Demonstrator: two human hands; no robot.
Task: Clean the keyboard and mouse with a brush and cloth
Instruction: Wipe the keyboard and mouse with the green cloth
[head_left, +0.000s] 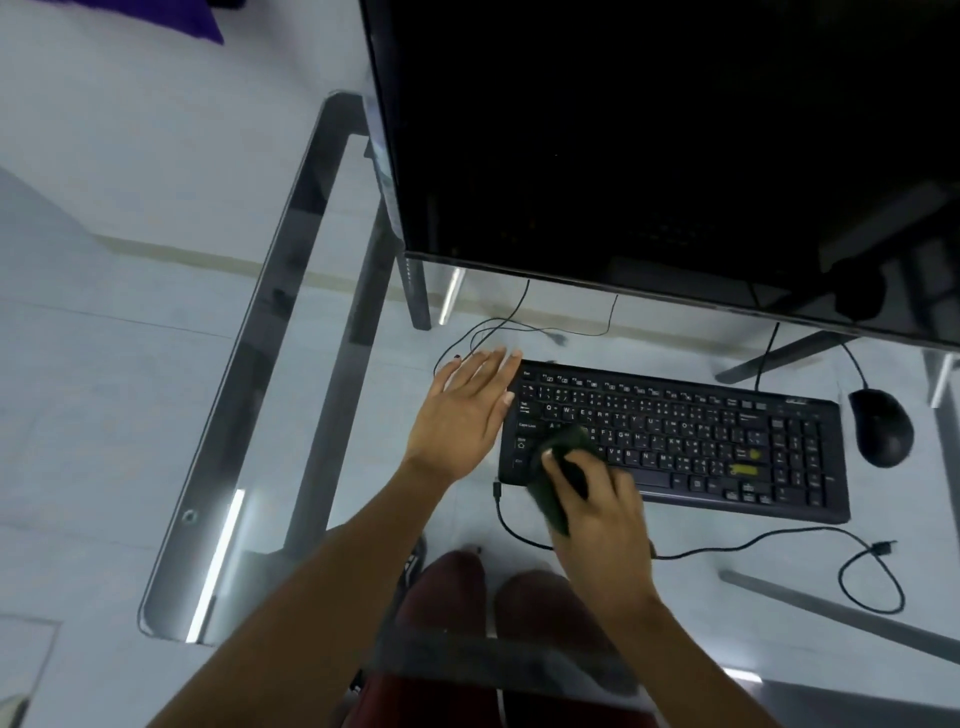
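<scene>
Knees (498, 597) in dark red trousers are showing through the glass, right under the near edge of the desk (171, 587). Glass top, grey metal frame, pale tiled floor (104, 322) showing through it.

Right hand (592, 499) is gripping a dark cloth (558, 467), fingers curled round it, and pressing it onto the near-left corner of the keyboard (675, 441). Cloth is bunched, covering a few keys there and hanging over the front edge.

Left hand (462, 410) is lying flat, fingers straight and relaxed, holding nothing, at the keyboard's left end; fingertips are reaching its far-left corner. Can't tell if the palm is touching the glass.

A loose black cable (852, 571) is running along the glass in front of the keyboard, looping near the right, plug end free. One end is sitting just beside the cloth.

Mouse (880, 426) is sitting just right of the keyboard, apart from it, untouched.

Thin cables (519, 322) are trailing behind the keyboard toward the monitor (623, 130). The monitor is dark, filling the far right and overhanging the keyboard's back edge. Purple fabric (197, 21) is showing at the far top left.
</scene>
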